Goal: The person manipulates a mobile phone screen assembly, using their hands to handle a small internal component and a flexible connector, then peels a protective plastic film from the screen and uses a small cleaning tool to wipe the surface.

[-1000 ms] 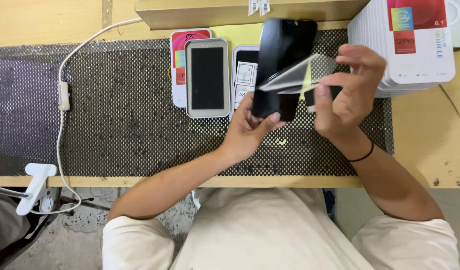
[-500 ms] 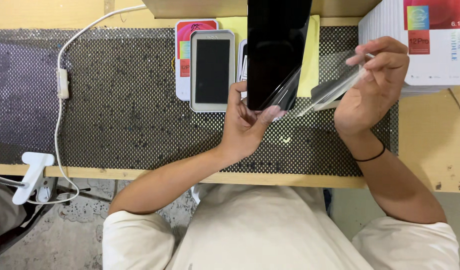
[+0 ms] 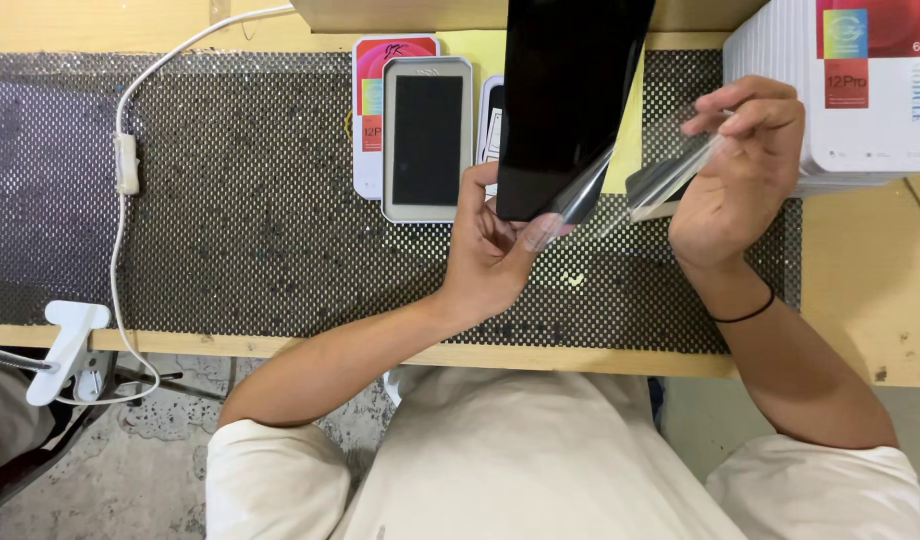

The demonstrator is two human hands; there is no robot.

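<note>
My left hand grips the lower edge of a black glass screen panel, held upright above a dark mesh mat. My right hand pinches a clear protective film that stretches from the panel's lower corner out to the right, partly peeled off. A smartphone with a light frame lies face up on the mat just left of my left hand, on top of a flat red and white packet.
A stack of white boxes stands at the right rear. A white cable with an inline switch runs down the left to a white clamp at the table's front edge. A yellow sheet lies behind the panel.
The film has been pulled further right and lower off the panel. The panel now stands more upright and closer to the camera.
</note>
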